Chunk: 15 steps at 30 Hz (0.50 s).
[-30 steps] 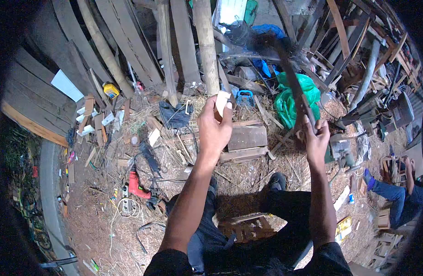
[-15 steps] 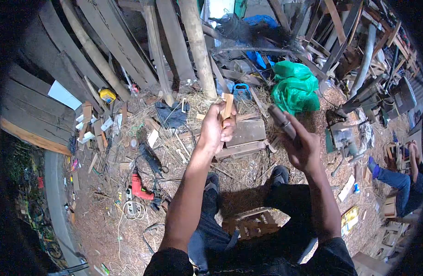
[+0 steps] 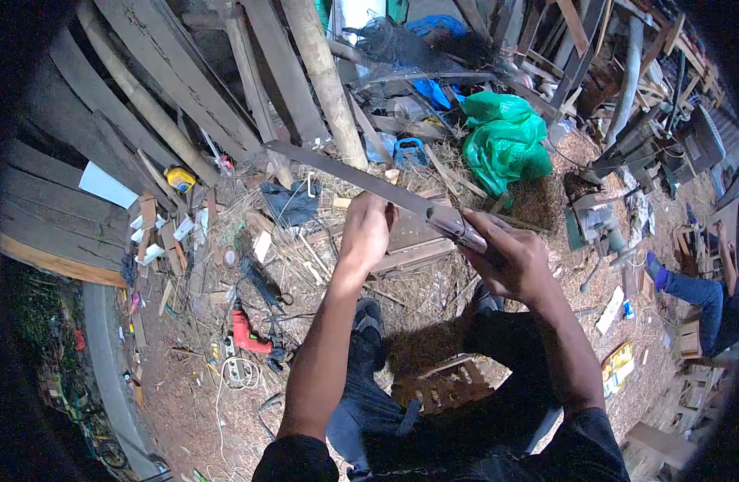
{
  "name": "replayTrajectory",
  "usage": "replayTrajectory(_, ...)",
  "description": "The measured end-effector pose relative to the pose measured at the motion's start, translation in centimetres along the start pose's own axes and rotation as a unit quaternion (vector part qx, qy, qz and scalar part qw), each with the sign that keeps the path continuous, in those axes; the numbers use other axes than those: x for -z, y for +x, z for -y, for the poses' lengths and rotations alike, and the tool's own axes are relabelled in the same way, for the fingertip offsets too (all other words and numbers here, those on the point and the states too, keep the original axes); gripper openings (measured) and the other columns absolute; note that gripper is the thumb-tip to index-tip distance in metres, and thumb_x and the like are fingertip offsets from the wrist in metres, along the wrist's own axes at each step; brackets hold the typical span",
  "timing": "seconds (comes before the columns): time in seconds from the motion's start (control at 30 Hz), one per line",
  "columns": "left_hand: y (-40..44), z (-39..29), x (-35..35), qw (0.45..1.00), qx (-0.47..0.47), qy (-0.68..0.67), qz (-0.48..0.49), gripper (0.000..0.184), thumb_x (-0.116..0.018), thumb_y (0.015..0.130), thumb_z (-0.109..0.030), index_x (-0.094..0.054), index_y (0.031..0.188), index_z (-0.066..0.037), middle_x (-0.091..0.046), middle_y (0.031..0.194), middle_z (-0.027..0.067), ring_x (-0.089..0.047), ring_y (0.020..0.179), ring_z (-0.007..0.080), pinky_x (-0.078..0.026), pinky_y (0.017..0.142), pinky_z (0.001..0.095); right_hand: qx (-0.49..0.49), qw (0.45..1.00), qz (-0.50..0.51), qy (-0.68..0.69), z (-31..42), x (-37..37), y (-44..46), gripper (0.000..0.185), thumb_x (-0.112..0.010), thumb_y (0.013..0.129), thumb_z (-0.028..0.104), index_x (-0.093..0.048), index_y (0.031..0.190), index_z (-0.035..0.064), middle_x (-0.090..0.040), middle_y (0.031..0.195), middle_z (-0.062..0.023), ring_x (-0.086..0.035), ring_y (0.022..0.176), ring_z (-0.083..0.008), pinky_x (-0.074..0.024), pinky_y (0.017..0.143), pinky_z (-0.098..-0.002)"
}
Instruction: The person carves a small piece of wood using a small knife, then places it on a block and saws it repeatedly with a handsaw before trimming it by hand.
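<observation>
My right hand (image 3: pixel 510 257) grips the handle of a machete (image 3: pixel 345 171), whose long narrow blade lies across the view toward the upper left. That blade passes just over the top of my left hand (image 3: pixel 365 229). My left hand is closed around a small piece of wood (image 3: pixel 392 175). Only the pale end of the wood shows above the blade; fingers and blade hide the rest. Whether blade and wood touch, I cannot tell.
A red power drill (image 3: pixel 247 333) and a power strip (image 3: pixel 239 371) with a white cord lie at left. Ahead are a green plastic bag (image 3: pixel 506 140) and leaning boards (image 3: pixel 173 72). A wooden stool (image 3: pixel 446 390) is between my legs; another person's leg (image 3: pixel 695 301) shows at right.
My right hand has turned the machete so its blade now shows broadside, and brought it leftward over my left hand. The wood piece is now mostly hidden. The view has shifted slightly.
</observation>
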<state>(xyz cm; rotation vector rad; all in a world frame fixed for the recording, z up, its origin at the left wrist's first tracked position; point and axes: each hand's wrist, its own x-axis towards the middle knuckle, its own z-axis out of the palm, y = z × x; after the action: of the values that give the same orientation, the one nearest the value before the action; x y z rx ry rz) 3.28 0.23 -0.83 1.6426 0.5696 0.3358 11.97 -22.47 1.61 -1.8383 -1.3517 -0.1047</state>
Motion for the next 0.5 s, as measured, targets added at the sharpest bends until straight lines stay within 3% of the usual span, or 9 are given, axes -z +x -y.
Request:
replayTrajectory(0.13,0.3,0.8,-0.4,0.986,-0.107,0.114,-0.052,0.043,-0.04,0.099,-0.032,-0.056,0.081,0.004,-0.054,0.062,0.0151,-0.054,0.058,0.0299,-0.042,0.058,0.0407,0.008,1.0,-0.016,-0.019,0.0,-0.1,-0.2,0.054,-0.074,0.075,0.007,-0.058,0.126,0.001,-0.069,0.096,-0.0216,-0.07,0.079,-0.0356,-0.0558,0.067,-0.0403)
replayTrajectory(0.23,-0.3,0.2,-0.3,0.963,-0.173,0.195,-0.07,0.036,-0.044,0.097,-0.026,-0.059,0.092,0.006,-0.057,0.067,0.0221,-0.058,0.067,0.0395,-0.045,0.064,0.0444,-0.05,0.999,0.012,-0.003,0.1,-0.1,-0.7,0.053,-0.074,0.075,0.006,-0.058,0.126,0.0028,-0.069,0.097,-0.0217,-0.07,0.079,-0.0351,-0.0557,0.067,-0.0397)
replayTrajectory(0.33,-0.5,0.6,0.0,0.948,-0.236,0.207,-0.059,0.035,-0.043,0.098,-0.026,-0.06,0.097,0.004,-0.059,0.071,0.023,-0.06,0.072,0.0427,-0.045,0.067,0.0462,-0.066,0.998,0.003,-0.004,0.1,-0.2,-0.7,0.052,-0.074,0.075,0.005,-0.058,0.125,0.004,-0.069,0.099,-0.0212,-0.07,0.081,-0.0349,-0.0558,0.068,-0.0393)
replayTrajectory(0.43,-0.9,0.6,0.2,0.955,-0.264,0.129,-0.037,0.036,-0.043,0.099,-0.027,-0.059,0.097,0.005,-0.058,0.072,0.0228,-0.059,0.069,0.0418,-0.045,0.065,0.0457,-0.033,0.999,-0.014,-0.039,-0.8,0.4,-0.3,0.052,-0.074,0.074,0.003,-0.059,0.124,0.0043,-0.068,0.104,-0.0211,-0.07,0.085,-0.0348,-0.0559,0.071,-0.0377)
replayTrajectory(0.47,-0.8,0.7,0.5,0.957,-0.272,0.101,-0.014,0.037,-0.044,0.1,-0.031,-0.06,0.095,0.003,-0.056,0.066,0.0137,-0.056,0.061,0.0295,-0.042,0.058,0.039,-0.09,0.996,0.022,-0.011,-0.9,0.8,-0.5,0.057,-0.074,0.074,0.008,-0.057,0.128,0.0131,-0.067,0.109,-0.0196,-0.067,0.09,-0.0386,-0.0553,0.077,-0.0435)
replayTrajectory(0.5,-0.6,0.1,1.3,0.977,-0.208,0.052,-0.019,0.038,-0.045,0.1,-0.032,-0.06,0.094,0.002,-0.054,0.066,0.0094,-0.053,0.06,0.0242,-0.039,0.056,0.0362,-0.087,0.996,0.013,-0.025,-1.3,1.1,-0.8,0.056,-0.075,0.074,0.008,-0.058,0.127,0.0126,-0.067,0.11,-0.0192,-0.067,0.092,-0.0382,-0.0553,0.079,-0.0431)
